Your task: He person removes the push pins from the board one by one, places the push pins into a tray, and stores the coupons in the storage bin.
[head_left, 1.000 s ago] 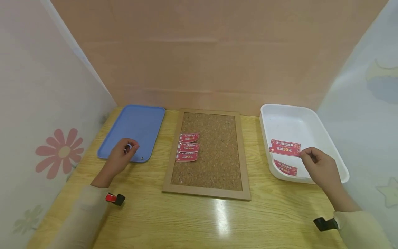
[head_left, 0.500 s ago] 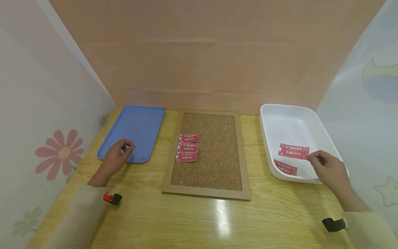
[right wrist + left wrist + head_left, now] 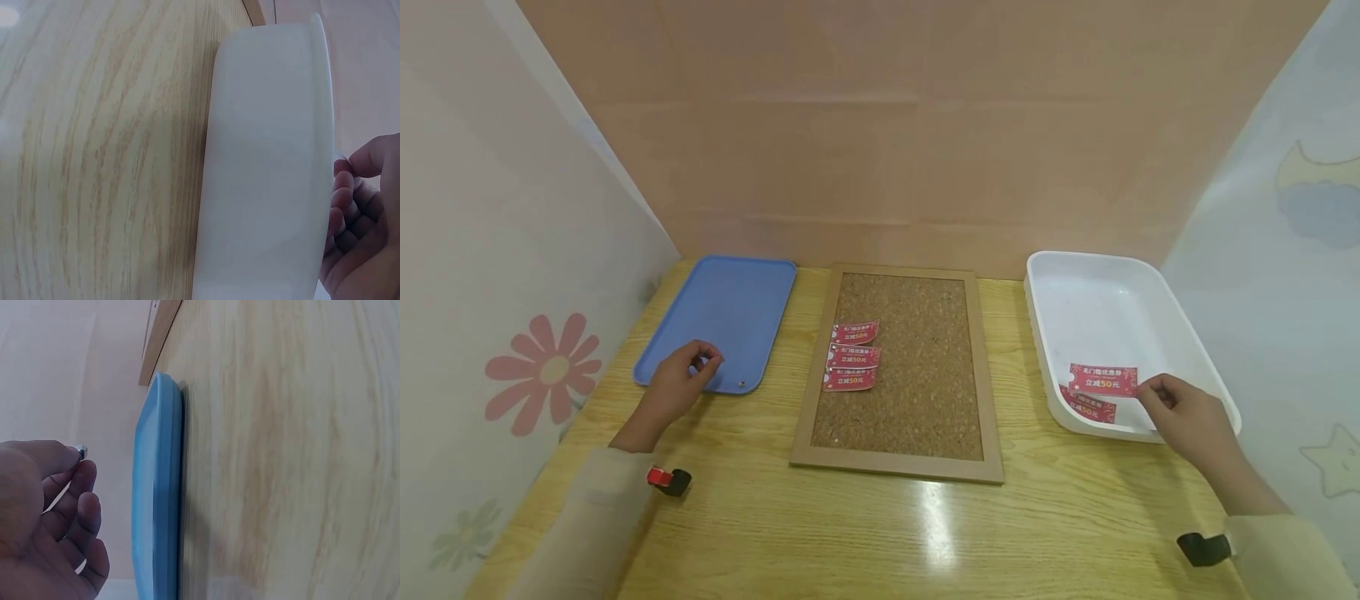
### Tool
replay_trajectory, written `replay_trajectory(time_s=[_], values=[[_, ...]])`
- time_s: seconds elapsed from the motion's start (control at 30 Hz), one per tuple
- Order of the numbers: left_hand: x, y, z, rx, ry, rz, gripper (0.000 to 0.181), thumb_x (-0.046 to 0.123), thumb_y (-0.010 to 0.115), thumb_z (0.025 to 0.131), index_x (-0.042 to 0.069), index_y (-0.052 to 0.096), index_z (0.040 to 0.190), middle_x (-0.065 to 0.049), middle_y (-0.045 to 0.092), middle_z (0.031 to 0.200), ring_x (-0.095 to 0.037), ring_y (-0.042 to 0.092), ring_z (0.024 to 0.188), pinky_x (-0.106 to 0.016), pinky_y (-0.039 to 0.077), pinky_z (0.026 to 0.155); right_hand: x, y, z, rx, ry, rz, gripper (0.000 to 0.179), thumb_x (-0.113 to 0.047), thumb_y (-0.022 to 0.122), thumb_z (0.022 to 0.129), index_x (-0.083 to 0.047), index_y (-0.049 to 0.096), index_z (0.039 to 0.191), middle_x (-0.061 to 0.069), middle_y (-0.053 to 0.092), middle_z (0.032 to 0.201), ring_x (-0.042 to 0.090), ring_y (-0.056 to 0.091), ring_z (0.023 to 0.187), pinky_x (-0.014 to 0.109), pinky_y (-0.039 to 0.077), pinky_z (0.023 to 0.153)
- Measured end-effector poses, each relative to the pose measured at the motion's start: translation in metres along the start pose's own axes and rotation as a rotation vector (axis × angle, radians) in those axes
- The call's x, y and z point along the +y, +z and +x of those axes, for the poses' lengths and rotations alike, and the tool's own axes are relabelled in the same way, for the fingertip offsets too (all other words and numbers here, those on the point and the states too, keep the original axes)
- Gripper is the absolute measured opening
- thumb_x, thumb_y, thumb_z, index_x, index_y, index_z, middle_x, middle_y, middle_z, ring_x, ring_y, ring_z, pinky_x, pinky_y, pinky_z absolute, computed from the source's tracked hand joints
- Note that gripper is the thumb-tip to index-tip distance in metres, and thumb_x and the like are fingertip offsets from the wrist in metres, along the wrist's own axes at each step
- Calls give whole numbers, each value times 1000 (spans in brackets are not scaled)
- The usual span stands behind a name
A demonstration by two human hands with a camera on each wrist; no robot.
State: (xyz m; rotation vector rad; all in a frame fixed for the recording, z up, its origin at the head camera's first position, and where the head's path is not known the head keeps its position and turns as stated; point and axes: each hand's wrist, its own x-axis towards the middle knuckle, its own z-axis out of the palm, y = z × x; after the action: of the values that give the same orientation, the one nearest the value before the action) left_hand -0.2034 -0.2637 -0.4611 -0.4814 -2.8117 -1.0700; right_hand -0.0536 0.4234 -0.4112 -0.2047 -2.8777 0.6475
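Tan backdrop [image 3: 850, 167] behind a wooden desk [image 3: 775, 533]; the right hand [image 3: 1183, 417] pinches 1 red coupon [image 3: 1103, 381] over the white bin [image 3: 1097, 304]. Probably light, easily creased paper, best held by an edge. The left hand [image 3: 676, 383] pinches a tiny shiny pin [image 3: 82, 451] by the blue tray [image 3: 737, 300].

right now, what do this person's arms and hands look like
Pale beige fabric sleeves cover both arms. On the left, a black wrist device with a red section; on the right, a plain black wrist device. The left hand and right hand are gloveless.
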Motion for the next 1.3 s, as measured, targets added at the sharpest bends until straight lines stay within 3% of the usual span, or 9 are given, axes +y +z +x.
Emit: replay_trajectory(time_s=[0.27, 0.47, 0.83, 1.1, 1.3], values=[[-1, -1, -1, -52, -17, 23, 18, 22, 55, 101, 5, 61, 104, -10, 63, 96, -22, 53, 76, -30, 44, 56, 4, 3, 0, 18, -27, -13, 27, -30, 55, 99, -5, 64, 94, -1, 52, 65, 10, 39, 55, 29, 31, 52], [-3, 0, -3, -79, -49, 32, 20, 24, 56, 101, 6, 62, 105, -9, 64, 97, -20, 53, 76, -31, 44, 57, 5, 1, 0, 12, -26, -20, 28, -30, 55, 99, -4, 64, 96, 2, 59, 73, 9, 43, 58, 29, 35, 53], [-1, 1, -1, -90, -42, 53, 16, 20, 57, 100, 5, 63, 105, -10, 64, 98, -20, 53, 76, -33, 44, 61, 9, 1, 0, 32, -34, -41, 28, -31, 56, 99, -4, 64, 95, 0, 56, 69, 10, 42, 57, 29, 33, 53], [1, 3, -2, -84, -32, 58, 13, 16, 59, 99, 4, 63, 103, -10, 64, 97, -20, 54, 76, -34, 44, 63, 7, -1, 2, 25, -30, -41, 31, -33, 56, 99, -4, 65, 96, 4, 63, 76, 4, 47, 61, 29, 37, 56], [12, 3, -3, -89, -28, 54, 16, 18, 58, 100, 4, 63, 106, -8, 63, 97, -21, 52, 77, -34, 44, 62, 5, -3, 4, 46, -23, -38, 30, -33, 56, 98, -4, 66, 96, 7, 66, 78, -2, 47, 63, 31, 37, 58]])
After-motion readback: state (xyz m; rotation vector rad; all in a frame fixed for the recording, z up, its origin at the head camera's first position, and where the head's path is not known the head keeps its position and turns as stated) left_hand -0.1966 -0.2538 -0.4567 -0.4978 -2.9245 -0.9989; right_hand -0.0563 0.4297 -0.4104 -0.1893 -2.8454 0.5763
